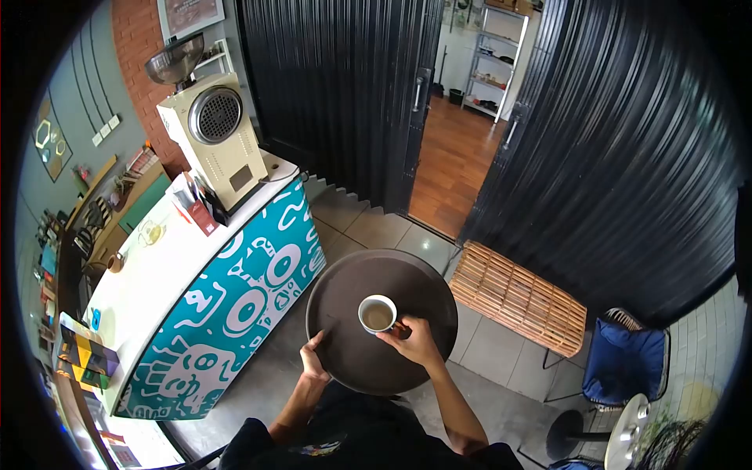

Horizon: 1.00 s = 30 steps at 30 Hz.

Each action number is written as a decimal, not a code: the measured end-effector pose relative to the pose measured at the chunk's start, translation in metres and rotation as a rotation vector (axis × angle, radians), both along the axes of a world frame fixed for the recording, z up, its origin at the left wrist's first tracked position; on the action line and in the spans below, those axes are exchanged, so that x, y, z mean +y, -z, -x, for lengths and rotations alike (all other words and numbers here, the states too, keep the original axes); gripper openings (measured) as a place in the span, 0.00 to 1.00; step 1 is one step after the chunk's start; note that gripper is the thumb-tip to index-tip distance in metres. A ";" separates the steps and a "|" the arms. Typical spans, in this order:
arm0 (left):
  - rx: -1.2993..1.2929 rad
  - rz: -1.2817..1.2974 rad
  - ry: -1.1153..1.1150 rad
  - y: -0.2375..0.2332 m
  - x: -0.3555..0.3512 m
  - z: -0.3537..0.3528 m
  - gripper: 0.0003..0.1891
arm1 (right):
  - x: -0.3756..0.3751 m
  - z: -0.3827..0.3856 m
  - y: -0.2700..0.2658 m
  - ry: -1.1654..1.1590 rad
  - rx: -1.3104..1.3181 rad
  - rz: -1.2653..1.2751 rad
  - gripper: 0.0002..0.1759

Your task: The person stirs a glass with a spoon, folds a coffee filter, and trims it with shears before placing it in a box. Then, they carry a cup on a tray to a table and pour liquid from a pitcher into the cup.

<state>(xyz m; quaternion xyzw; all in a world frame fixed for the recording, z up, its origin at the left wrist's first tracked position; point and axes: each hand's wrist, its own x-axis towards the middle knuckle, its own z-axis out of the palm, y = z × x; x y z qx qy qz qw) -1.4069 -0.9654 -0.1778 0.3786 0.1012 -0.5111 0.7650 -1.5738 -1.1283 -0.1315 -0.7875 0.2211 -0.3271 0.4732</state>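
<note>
A round dark brown tray [352, 282] is held level in front of my body. My left hand [313, 362] grips its lower left rim, thumb over the top and the other fingers hidden beneath. Near the middle of the tray is a white cup [377, 314] with a brownish drink in it. The fingers of my right hand [413, 341] are closed at the cup's lower right side, around its handle. Whether the cup's base touches the tray is hard to tell.
At left, a white-topped counter [176, 262] with a teal patterned front bears a cream coffee grinder [215, 141]. Ahead, black folding doors [337, 86] stand partly apart. A rattan bench [517, 298], a chair with a blue cushion [627, 360] and a round table [627, 435] are at right.
</note>
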 end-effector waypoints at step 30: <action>0.019 0.012 -0.087 -0.001 -0.329 -0.198 0.22 | -0.437 -0.157 0.061 0.236 -0.006 -0.435 0.20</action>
